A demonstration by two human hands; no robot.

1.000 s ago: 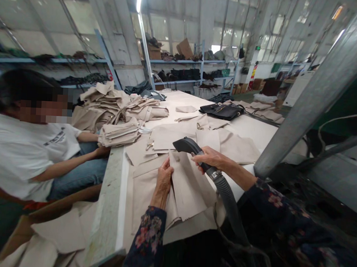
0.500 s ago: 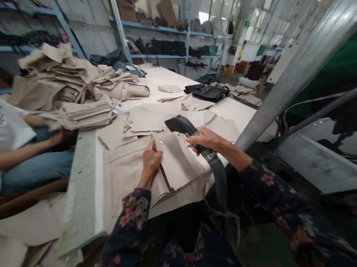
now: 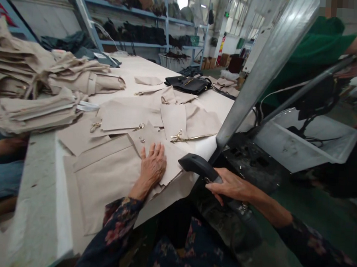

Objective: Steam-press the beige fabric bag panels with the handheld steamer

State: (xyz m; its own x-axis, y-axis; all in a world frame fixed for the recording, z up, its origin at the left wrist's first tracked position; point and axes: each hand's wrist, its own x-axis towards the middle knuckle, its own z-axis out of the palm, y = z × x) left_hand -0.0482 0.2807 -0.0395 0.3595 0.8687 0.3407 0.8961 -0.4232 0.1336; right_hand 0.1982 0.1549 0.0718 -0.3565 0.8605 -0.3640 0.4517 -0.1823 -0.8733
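Note:
My left hand [image 3: 153, 165] lies flat, fingers stretched out, on a beige bag flap [image 3: 172, 159] with a small metal turn-lock [image 3: 142, 140] just beyond the fingertips. Under the flap is a larger beige bag panel [image 3: 104, 177] with a stitched pocket edge. In my right hand [image 3: 228, 184] is a black curved hose handle [image 3: 199, 165], gripped with the fingers wrapped round it. Its tip points left, beside the flap near the table's front edge. The hose runs down to the right, blurred by motion.
Stacks of beige pieces [image 3: 32, 112] crowd the left side of the white table [image 3: 140, 63]. A black bag [image 3: 188, 84] and more beige parts with gold clasps lie farther back. A slanted metal post [image 3: 253, 73] rises at the right, near a white bin [image 3: 309, 144]. Co-workers are at both sides.
My right hand has moved the hose handle off the flap, down and right toward the table edge. My left hand has gone from pinching the flap's edge to lying flat. The view has shifted right.

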